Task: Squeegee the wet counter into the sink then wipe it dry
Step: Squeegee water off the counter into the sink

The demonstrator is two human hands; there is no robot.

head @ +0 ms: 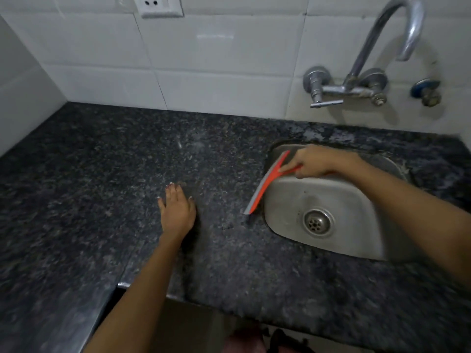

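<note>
Orange squeegee [265, 183], gripped in the right hand [312, 161], lay along the steel sink [339, 197] rim; left hand [177, 208] rested flat on the speckled granite counter [102, 174]. Steady blade pressure would help.

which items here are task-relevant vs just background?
In use: squeegee, gripped by right hand; counter, left hand flat on it; sink.
Background: tap, wall socket, blue valve, tiles.
</note>
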